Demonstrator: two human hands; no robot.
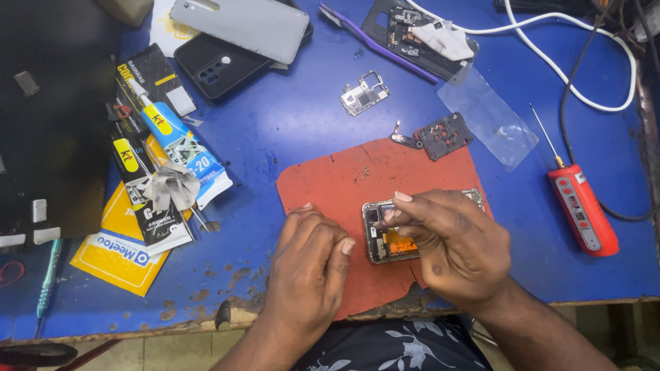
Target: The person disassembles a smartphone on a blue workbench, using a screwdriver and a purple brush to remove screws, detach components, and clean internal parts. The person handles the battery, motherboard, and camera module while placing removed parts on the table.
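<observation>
An opened phone (385,237) with its back off lies on a torn red mat (344,182) near the table's front edge. My right hand (450,240) rests over it, fingertips pinched together above its upper left part; whether they grip something small is unclear. My left hand (309,268) lies curled on the mat just left of the phone, thumb toward its edge, holding nothing I can see. Several tiny screws (363,169) sit on the mat above the hands.
On the blue table: a glue tube (180,144) and packets at left, a grey phone back cover (240,24) and black case (216,65), a metal frame part (364,93), a black plate (443,136), a purple brush (375,41), clear film (488,117), a red-handled tool (581,206), white cable (584,41).
</observation>
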